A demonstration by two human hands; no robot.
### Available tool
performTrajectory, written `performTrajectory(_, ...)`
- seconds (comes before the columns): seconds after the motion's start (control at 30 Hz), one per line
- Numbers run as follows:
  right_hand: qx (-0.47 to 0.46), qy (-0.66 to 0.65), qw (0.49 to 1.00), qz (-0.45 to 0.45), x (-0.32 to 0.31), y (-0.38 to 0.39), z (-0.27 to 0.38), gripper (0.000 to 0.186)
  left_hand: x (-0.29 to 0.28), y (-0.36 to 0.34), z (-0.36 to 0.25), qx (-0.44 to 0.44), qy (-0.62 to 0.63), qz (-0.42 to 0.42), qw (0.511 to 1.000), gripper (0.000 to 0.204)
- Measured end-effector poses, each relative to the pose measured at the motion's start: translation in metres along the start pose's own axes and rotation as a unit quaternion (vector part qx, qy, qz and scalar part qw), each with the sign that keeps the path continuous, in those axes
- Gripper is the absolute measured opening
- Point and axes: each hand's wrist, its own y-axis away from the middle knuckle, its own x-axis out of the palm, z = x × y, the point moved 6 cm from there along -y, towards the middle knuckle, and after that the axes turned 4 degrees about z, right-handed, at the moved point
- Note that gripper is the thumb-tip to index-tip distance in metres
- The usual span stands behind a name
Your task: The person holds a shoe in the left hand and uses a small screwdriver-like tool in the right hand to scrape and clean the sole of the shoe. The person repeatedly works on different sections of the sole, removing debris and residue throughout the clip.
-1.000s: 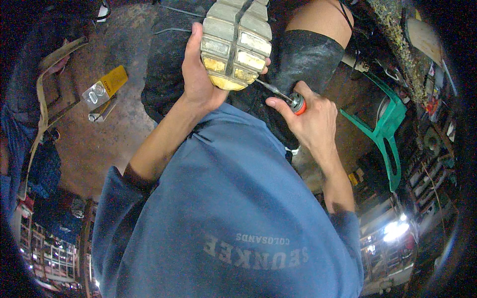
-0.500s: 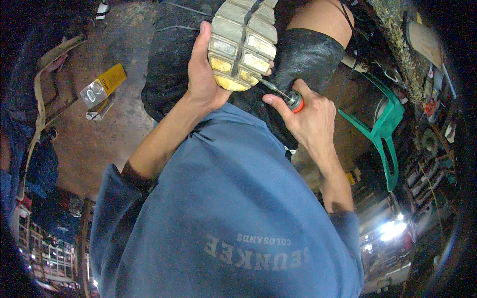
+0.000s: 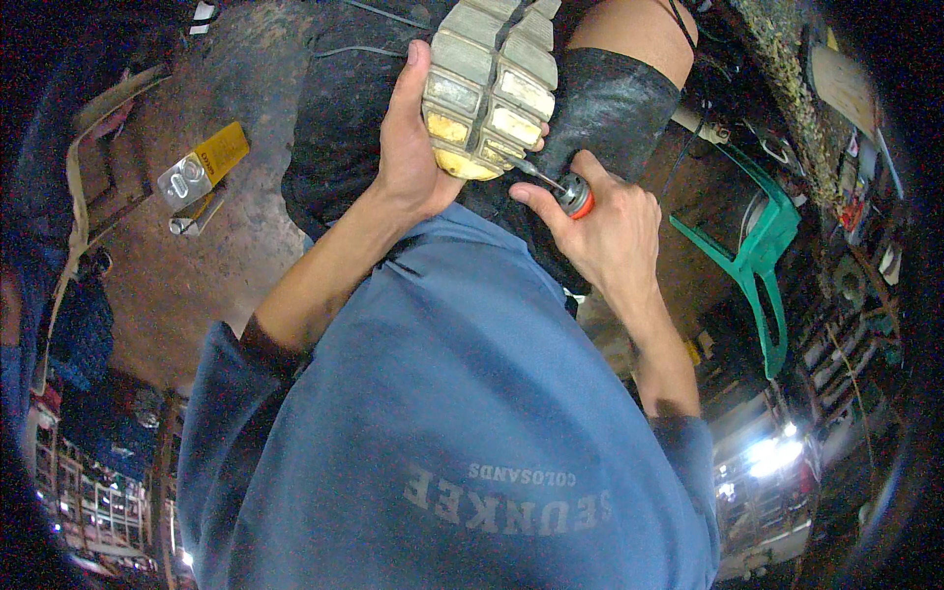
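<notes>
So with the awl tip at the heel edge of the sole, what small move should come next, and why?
Probably push the awl a little further into the sole's edge. The right hand holds its tip against the yellowed heel of the shoe sole, and the left hand grips the shoe firmly, bracing it.

Two hands are showing: the left hand (image 3: 408, 147) and the right hand (image 3: 605, 231), each gripping one thing. One shoe (image 3: 492, 84) is being held sole up, and one awl (image 3: 556, 185) with an orange collar is pressing its single metal tip against that sole. One yellow and silver tin (image 3: 202, 167) is lying on the floor (image 3: 167, 285), with one smaller metal piece (image 3: 194, 216) lying just beside it. One green plastic chair (image 3: 762, 246) is standing at the right. One tan strap (image 3: 74, 197) is running down the left side. One bare knee (image 3: 629, 29) is showing at the top.
</notes>
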Motion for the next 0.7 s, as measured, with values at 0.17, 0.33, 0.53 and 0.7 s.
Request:
performTrajectory(0.17, -0.010, 0.007, 1.000, 0.015, 0.001, 0.000, 0.000, 0.069, 0.000, 0.001, -0.001, 0.003, -0.003, 0.002, 1.000, 0.088)
performTrajectory(0.33, -0.021, 0.019, 1.000, 0.011, 0.001, 0.002, -0.001, 0.069, 0.000, 0.000, -0.003, 0.004, 0.010, 0.002, 1.000, 0.088)
performTrajectory(0.53, -0.007, 0.015, 1.000, 0.011, 0.000, 0.004, -0.007, 0.068, 0.000, -0.001, -0.005, 0.003, 0.038, 0.013, 0.999, 0.088)
performTrajectory(0.7, -0.010, 0.014, 1.000, 0.006, 0.000, 0.005, -0.011, 0.067, 0.000, 0.000, -0.006, 0.010, 0.039, 0.012, 0.999, 0.089)
